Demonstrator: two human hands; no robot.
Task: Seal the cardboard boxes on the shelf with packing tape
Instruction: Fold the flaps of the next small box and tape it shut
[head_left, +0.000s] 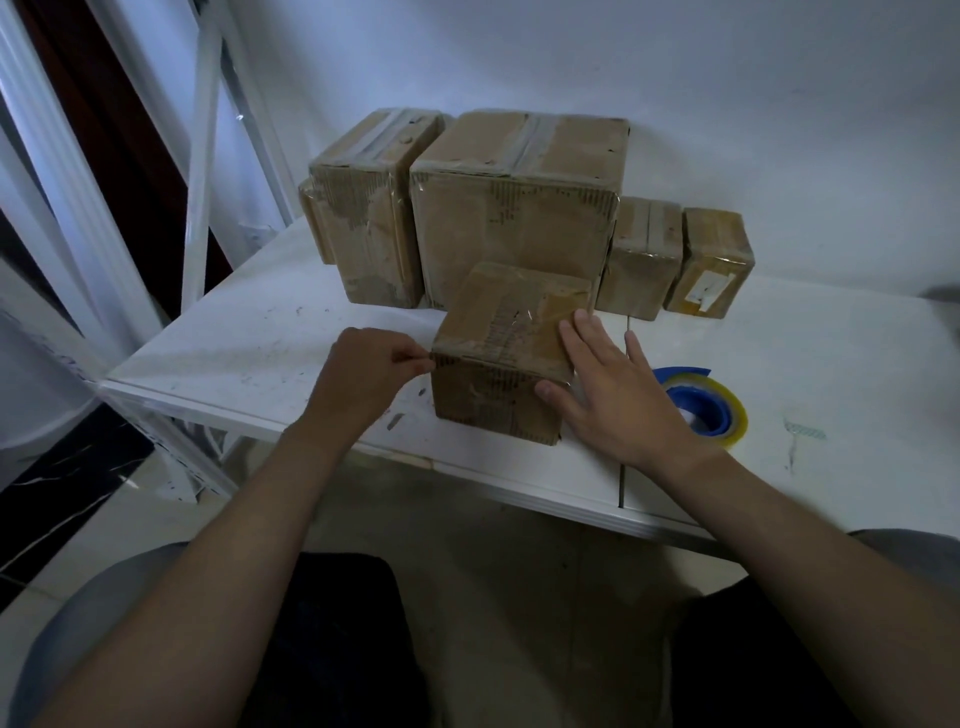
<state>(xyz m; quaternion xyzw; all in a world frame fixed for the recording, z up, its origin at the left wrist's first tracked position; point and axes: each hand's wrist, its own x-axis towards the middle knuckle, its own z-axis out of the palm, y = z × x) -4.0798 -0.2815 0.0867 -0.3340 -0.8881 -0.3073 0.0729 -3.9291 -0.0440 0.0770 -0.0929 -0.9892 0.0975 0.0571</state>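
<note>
One worn cardboard box (506, 332), glossy tape patches

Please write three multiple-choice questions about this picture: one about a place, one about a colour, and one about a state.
1. Where does the roll of clear packing tape lie?
A. on the floor
B. on the white shelf board, right of the small brown cardboard box at the front
C. on a chair

2. What colour is the core of the roll?
A. red
B. green
C. blue

3. How is the right hand?
A. flat on the front box, fingers straight
B. curled round the roll
C. hanging beside the shelf

Answers: 1 B, the roll lies on the board just beyond the right hand; 2 C, its inner ring shows blue; 3 A, palm and fingers rest on the box's right edge.
</note>
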